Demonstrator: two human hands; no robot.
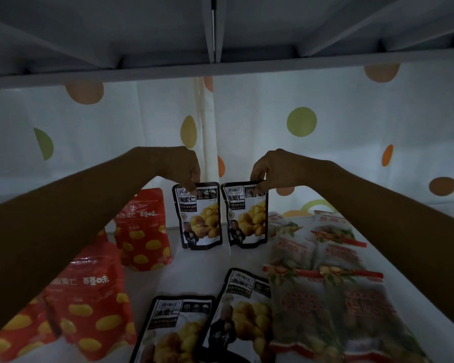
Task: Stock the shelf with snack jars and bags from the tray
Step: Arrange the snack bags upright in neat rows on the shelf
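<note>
Closest to the lens, two flat black bags (173, 334) lie at the front of the shelf (194, 269), labels up. That shelf is the largest thing here, a pale board under an upper board (220, 68), backed by a dotted cloth (325, 113).

Stock sits in columns by kind, which looks deliberate: red bags (89, 305) on the left, black ones in the middle, pale fruit bags (325, 292) on the right, so each new bag joins its own sort.

At the back of the middle column stand the left upright bag (201, 221) and the right upright bag (248, 221), side by side, almost touching, printed faces forward. Standing them there probably keeps the labels readable.

The left hand (178, 166) takes the first by its top seam and the right hand (270, 169) takes the second. Each grip is a narrow pinch, fingers curled down over the top edge. The thumbs are hidden behind. I judge both hands are steadying the bags until they balance on their bases.

No tray or jars are in view.
</note>
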